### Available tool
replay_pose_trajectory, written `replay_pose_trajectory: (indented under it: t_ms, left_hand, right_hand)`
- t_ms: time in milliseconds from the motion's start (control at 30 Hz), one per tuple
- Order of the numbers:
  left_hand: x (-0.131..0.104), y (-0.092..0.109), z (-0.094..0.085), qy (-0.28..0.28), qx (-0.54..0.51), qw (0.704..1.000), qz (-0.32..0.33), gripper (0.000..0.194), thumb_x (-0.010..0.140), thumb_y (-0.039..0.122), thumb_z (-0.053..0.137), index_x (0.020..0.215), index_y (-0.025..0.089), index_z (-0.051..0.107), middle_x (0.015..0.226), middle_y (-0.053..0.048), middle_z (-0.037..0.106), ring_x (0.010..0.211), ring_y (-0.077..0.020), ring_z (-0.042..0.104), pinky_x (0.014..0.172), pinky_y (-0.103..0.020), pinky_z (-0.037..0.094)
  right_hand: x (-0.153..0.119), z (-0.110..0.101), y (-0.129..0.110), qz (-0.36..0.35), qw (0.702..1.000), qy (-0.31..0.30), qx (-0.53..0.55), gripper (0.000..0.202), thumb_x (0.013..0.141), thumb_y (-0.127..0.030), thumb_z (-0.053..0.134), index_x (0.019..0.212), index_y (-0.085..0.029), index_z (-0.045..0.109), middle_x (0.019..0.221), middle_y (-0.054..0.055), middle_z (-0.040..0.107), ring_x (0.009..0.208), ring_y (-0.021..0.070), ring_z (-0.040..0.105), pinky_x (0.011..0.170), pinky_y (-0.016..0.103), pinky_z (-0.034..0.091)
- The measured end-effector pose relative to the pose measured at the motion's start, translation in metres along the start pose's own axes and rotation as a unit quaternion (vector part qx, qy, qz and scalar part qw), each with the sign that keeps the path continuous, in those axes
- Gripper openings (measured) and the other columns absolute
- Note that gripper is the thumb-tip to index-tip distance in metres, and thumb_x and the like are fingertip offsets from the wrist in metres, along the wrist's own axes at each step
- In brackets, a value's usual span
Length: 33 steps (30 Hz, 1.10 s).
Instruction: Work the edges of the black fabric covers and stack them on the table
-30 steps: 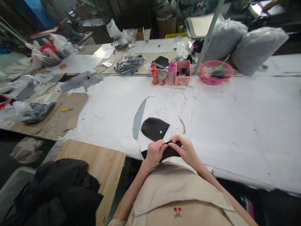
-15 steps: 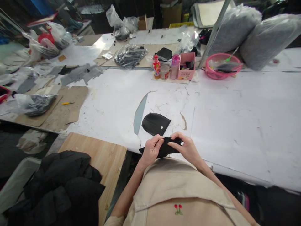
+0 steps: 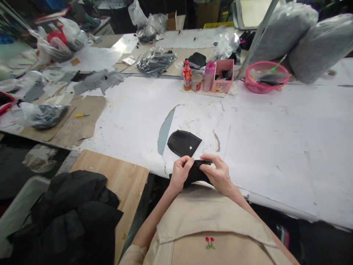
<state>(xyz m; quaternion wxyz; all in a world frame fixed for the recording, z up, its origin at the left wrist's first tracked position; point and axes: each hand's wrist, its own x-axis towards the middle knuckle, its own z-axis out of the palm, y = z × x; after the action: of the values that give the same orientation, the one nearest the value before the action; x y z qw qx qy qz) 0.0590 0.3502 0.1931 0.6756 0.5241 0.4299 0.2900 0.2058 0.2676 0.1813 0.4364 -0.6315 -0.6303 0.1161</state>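
A piece of black fabric (image 3: 196, 176) is held up between both hands at the table's front edge, close to the apron. My left hand (image 3: 181, 172) pinches its upper edge between thumb and fingers. On the right side of the same edge, my right hand (image 3: 218, 173) grips with thumb and fingertips. Just beyond the hands, a rounded black piece (image 3: 184, 142) with a small white mark lies flat on the white table surface (image 3: 132, 121). A grey-blue patch (image 3: 165, 132) shows to its left.
Across the table stand a red-labelled bottle (image 3: 187, 76), a can (image 3: 196, 81), a pink box (image 3: 223, 75) and a pink basket (image 3: 266, 78). At the left are a yellow cutter (image 3: 82, 115), a wooden board (image 3: 132, 180) and dark cloth (image 3: 79, 213).
The fingers of my right hand have shifted along the fabric's edge, and the fabric is turned a little. The whole view has shifted slightly.
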Motion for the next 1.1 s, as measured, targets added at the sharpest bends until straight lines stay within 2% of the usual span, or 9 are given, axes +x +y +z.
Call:
replay_pose_trajectory:
  t_ms: [200, 500, 600, 667, 800, 900, 1100]
  left_hand:
    - [0.0, -0.002, 0.001, 0.002, -0.043, 0.999, -0.027, 0.028, 0.077, 0.038, 0.065, 0.065, 0.016, 0.052, 0.06, 0.005, 0.043, 0.055, -0.0079, 0.033, 0.053, -0.021, 0.028]
    - [0.003, -0.008, 0.0, -0.013, -0.051, 0.998, -0.028, 0.02, 0.076, 0.032, 0.066, 0.069, 0.015, 0.057, 0.064, 0.004, 0.052, 0.057, -0.0079, 0.042, 0.056, -0.02, 0.033]
    - [0.004, -0.01, 0.001, -0.011, -0.03, 0.999, -0.015, 0.018, 0.077, 0.03, 0.064, 0.069, 0.015, 0.058, 0.064, 0.003, 0.053, 0.058, -0.0083, 0.043, 0.057, -0.02, 0.034]
    - [0.004, -0.009, 0.002, -0.016, -0.002, 1.0, -0.002, 0.017, 0.078, 0.029, 0.063, 0.069, 0.015, 0.058, 0.064, 0.003, 0.054, 0.058, -0.0087, 0.044, 0.057, -0.021, 0.035]
    - [0.003, -0.007, 0.005, -0.033, 0.066, 0.997, 0.032, 0.017, 0.079, 0.028, 0.061, 0.069, 0.015, 0.059, 0.064, 0.002, 0.055, 0.059, -0.0099, 0.047, 0.058, -0.021, 0.038]
    - [0.002, -0.007, 0.007, -0.042, 0.092, 0.994, 0.043, 0.017, 0.079, 0.027, 0.06, 0.068, 0.015, 0.058, 0.064, 0.002, 0.055, 0.06, -0.0101, 0.048, 0.059, -0.021, 0.038]
    - [0.002, -0.011, 0.007, -0.05, 0.109, 0.992, 0.041, 0.016, 0.079, 0.026, 0.06, 0.067, 0.015, 0.058, 0.064, 0.002, 0.055, 0.059, -0.0098, 0.047, 0.058, -0.021, 0.037]
  right_hand:
    - [0.002, -0.001, 0.003, -0.017, 0.999, -0.021, -0.021, 0.022, 0.09, -0.018, 0.056, 0.089, -0.031, 0.073, 0.116, 0.005, 0.066, 0.102, 0.0229, 0.061, 0.087, 0.039, 0.051]
    - [0.004, -0.006, 0.001, 0.006, 0.999, -0.041, 0.03, 0.018, 0.091, -0.019, 0.056, 0.089, -0.029, 0.07, 0.112, 0.006, 0.065, 0.099, 0.0221, 0.061, 0.085, 0.039, 0.05]
    - [0.008, -0.012, -0.006, 0.062, 0.988, -0.071, 0.119, 0.011, 0.091, -0.023, 0.057, 0.089, -0.027, 0.067, 0.112, 0.006, 0.064, 0.102, 0.0222, 0.061, 0.088, 0.038, 0.049]
    - [0.012, -0.013, -0.01, 0.138, 0.969, -0.079, 0.188, 0.01, 0.092, -0.027, 0.056, 0.089, -0.024, 0.065, 0.108, 0.006, 0.066, 0.1, 0.0214, 0.062, 0.087, 0.036, 0.049]
    - [0.016, -0.008, -0.009, 0.281, 0.922, -0.058, 0.259, 0.013, 0.087, -0.034, 0.061, 0.083, -0.021, 0.06, 0.081, 0.003, 0.066, 0.075, 0.0175, 0.063, 0.071, 0.031, 0.05]
    - [0.017, -0.005, -0.006, 0.314, 0.902, -0.058, 0.29, 0.018, 0.079, -0.034, 0.069, 0.083, -0.02, 0.059, 0.076, 0.001, 0.063, 0.071, 0.0159, 0.062, 0.068, 0.029, 0.05]
    - [0.016, -0.007, -0.003, 0.349, 0.882, -0.072, 0.308, 0.018, 0.073, -0.028, 0.069, 0.086, -0.019, 0.061, 0.08, 0.002, 0.066, 0.075, 0.0164, 0.064, 0.07, 0.029, 0.051]
